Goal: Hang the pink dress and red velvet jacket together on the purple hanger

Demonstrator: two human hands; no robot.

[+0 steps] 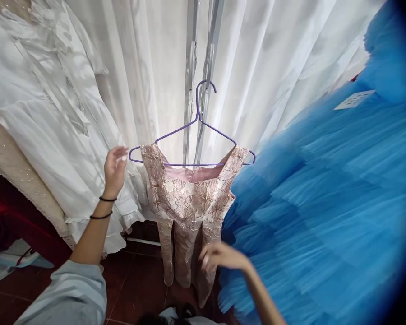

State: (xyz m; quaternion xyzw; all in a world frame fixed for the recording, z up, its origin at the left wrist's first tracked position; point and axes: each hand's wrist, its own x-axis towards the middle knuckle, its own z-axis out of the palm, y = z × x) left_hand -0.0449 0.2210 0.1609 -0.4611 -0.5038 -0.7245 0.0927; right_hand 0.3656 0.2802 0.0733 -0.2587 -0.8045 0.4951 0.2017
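Observation:
A pink dress (189, 198) with a raised floral pattern and wide shoulder straps hangs in front of me. Its straps rest over a purple wire hanger (177, 132), whose hook is at a grey metal rail. My left hand (115, 168) is raised just left of the hanger's left end, fingers loosely bent and apart, holding nothing. Lower down, my right hand (219, 256) is in front of the right part of the dress's skirt. Its fingers droop loosely and are slightly blurred; whether they touch the fabric I cannot tell.
White dresses (54, 113) hang close on the left. A large blue tulle gown (328, 189) with a white tag (355, 99) fills the right side. Behind is a white curtain (257, 58) with grey metal uprights (191, 67). Dark red floor tiles (131, 280) lie below.

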